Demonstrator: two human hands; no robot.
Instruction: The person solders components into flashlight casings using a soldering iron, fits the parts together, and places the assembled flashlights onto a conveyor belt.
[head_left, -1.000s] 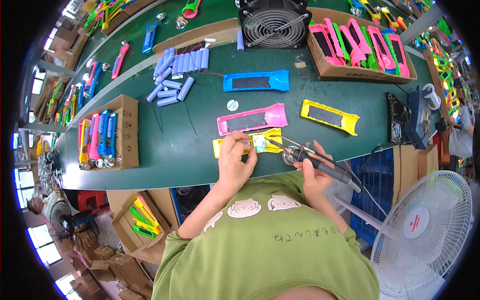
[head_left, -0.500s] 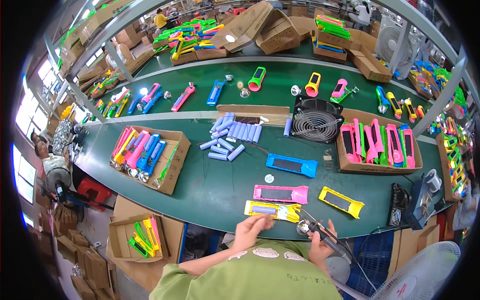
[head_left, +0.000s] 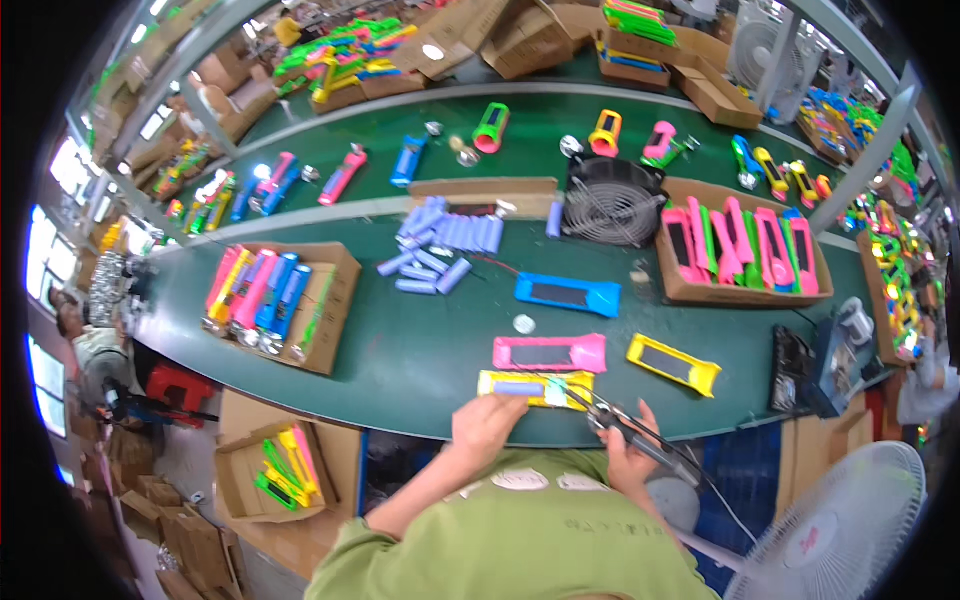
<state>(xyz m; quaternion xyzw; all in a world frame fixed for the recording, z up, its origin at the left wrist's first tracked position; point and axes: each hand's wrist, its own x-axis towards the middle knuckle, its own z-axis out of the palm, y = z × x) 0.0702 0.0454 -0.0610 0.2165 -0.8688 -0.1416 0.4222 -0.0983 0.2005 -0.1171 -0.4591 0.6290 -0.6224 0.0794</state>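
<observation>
A yellow flashlight shell [head_left: 535,389] lies at the near edge of the green table [head_left: 420,350], just in front of a pink shell [head_left: 549,353]. The left hand [head_left: 487,428] rests curled on the yellow shell's near side, pinning it, while the right hand [head_left: 627,455], to the right of that shell, is closed around a soldering iron [head_left: 640,440] whose tip points at the shell's right end. Beyond the pink shell lie a blue shell [head_left: 568,294] and loose lilac battery cells [head_left: 445,245].

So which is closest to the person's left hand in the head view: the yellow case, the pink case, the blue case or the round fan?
1. Yellow case, under the left hand.
2. Pink case, just behind it.
3. Blue case, farther back.
4. Round fan, farthest, back right.
</observation>
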